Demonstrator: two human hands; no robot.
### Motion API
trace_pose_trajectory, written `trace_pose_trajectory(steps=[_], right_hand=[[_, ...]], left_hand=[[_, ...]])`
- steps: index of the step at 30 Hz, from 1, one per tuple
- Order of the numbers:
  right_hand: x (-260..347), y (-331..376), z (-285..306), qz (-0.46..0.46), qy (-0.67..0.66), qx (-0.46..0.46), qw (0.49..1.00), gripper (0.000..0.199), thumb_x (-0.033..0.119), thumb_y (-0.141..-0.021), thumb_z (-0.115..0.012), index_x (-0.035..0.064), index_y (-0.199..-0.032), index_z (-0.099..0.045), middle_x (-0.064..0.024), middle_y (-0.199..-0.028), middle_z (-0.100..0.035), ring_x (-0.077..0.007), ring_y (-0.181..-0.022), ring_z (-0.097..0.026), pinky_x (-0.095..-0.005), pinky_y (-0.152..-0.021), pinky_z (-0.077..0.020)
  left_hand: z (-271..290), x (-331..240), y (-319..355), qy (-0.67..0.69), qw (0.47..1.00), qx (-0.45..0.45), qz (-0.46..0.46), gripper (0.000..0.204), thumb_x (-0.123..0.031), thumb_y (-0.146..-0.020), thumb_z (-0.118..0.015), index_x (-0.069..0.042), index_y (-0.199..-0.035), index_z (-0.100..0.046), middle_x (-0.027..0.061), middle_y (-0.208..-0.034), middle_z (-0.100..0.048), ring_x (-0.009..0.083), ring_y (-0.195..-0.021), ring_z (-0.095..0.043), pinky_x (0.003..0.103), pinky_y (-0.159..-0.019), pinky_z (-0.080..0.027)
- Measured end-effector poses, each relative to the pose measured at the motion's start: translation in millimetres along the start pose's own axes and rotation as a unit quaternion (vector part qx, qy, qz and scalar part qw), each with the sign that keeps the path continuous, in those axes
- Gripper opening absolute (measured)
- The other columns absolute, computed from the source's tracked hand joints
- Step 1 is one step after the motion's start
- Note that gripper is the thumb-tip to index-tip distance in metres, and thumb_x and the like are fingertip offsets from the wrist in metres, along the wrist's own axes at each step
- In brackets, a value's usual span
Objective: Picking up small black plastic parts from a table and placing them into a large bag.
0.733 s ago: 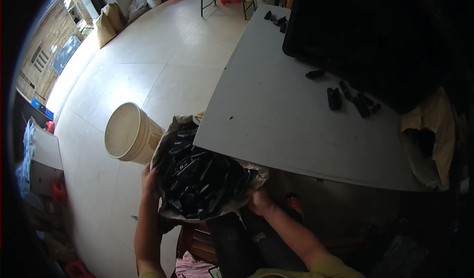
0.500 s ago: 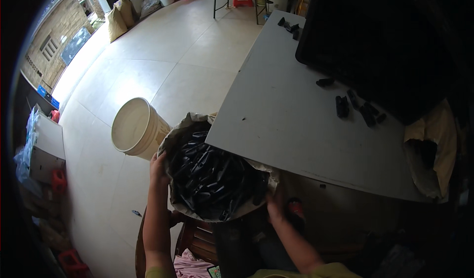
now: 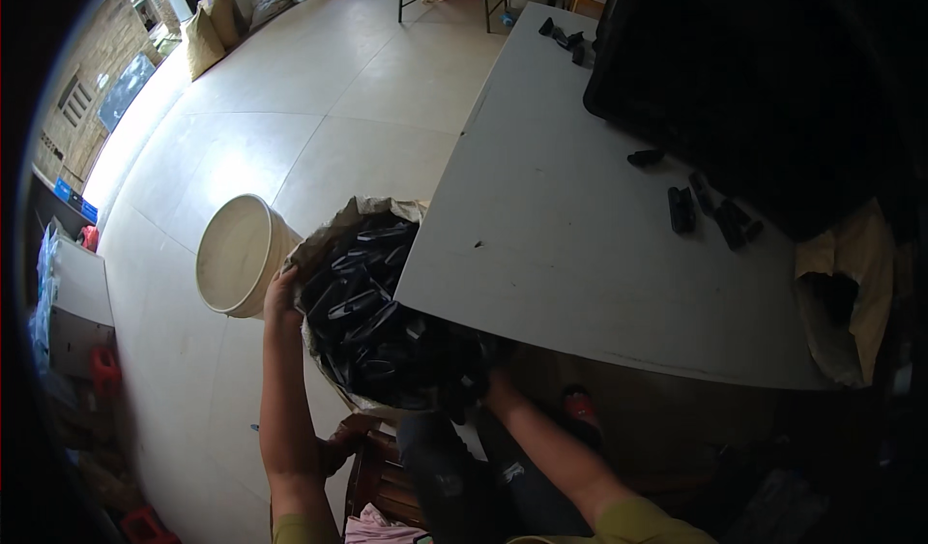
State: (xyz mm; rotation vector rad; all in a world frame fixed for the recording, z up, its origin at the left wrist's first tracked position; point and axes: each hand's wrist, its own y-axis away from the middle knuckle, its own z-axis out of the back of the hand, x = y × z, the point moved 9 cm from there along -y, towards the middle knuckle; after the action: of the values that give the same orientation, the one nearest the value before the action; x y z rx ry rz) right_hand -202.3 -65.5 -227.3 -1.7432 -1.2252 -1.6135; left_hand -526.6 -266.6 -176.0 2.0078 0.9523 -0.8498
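Note:
A wide sack (image 3: 311, 239) with a rolled pale rim stands in front of me, filled with shiny black plastic pieces (image 3: 358, 307) of long, narrow shape. My left hand (image 3: 280, 293) is closed on the sack's left rim. Under the table's near edge, my right hand (image 3: 495, 389) reaches to the right side of the sack, beside the black pieces. Shadow and the pieces hide its fingers, so I cannot make out what they hold. The corner of the grey table (image 3: 541, 254) overhangs part of the sack.
A cream bucket (image 3: 232, 254) stands on the floor left of the sack. Several loose black pieces (image 3: 681, 210) lie on the table by a large black object (image 3: 735, 80). A brown paper bag (image 3: 870, 283) sits at the table's right end. Below me is a wooden chair (image 3: 387, 481).
The sack and my left hand appear shifted left as the view moved. My right hand has gone from the sack's right rim inward, toward the black pieces.

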Motion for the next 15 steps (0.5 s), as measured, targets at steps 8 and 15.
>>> trace_pose_trajectory(steps=[8, 15], right_hand=[[-1.5, 20.1, -16.9, -0.097, -0.183, 0.023, 0.978, 0.048, 0.033, -0.098, -0.038, 0.0070, -0.138, -0.032, -0.0064, -0.135, -0.039, -0.0196, -0.122, -0.040, -0.0352, -0.102, -0.0349], [7.8, 17.8, -16.5, 0.011, -0.178, -0.014, 0.984, 0.048, 0.041, -0.096, -0.041, 0.0098, -0.133, -0.039, -0.0076, -0.125, -0.048, -0.0175, -0.112, -0.049, -0.0335, -0.093, -0.0445]], left_hand=[[-19.5, 4.7, 48.4, -0.028, 0.997, -0.060, -0.036, 0.022, -0.010, -0.084, -0.062, -0.003, -0.104, -0.056, 0.0085, -0.097, -0.063, 0.0196, -0.084, -0.063, 0.031, -0.072, -0.052], [-96.8, -39.3, 189.5, -0.434, 0.836, -0.190, -0.276, 0.039, -0.026, -0.089, -0.056, 0.000, -0.118, -0.051, 0.0156, -0.113, -0.054, 0.0269, -0.107, -0.049, 0.036, -0.094, -0.036]])
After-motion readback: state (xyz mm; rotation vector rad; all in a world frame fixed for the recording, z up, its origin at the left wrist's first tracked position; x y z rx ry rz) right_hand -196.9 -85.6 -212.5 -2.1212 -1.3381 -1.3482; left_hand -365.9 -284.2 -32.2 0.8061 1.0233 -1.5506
